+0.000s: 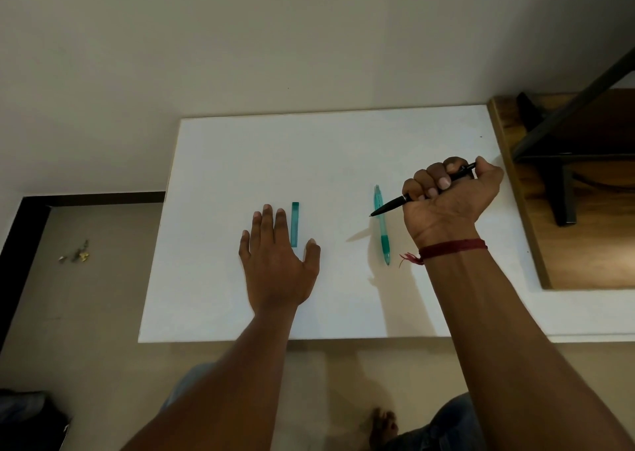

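Right hand (450,196), centre right: fist closed round a slim black pen (391,205). The pen has a glossy barrel and a silver ring, and its tip points lower left, raised off the board. Left hand (278,258), centre: flat on the board, fingers straight, holding nothing. Board (309,148): smooth, matte white, rectangular, with wide bare room across its upper half. A translucent teal pen (383,234) lies lengthwise, and the black tip crosses it in view. A flat teal bar (294,224) lies just beside the left forefinger. A wooden shelf (584,244) borders the right edge.

The light is dim and warm. The white table (343,148) is brightest, without glare. Soft shadows fall to the left of the raised right hand (450,196). Straight edges bend at the borders.
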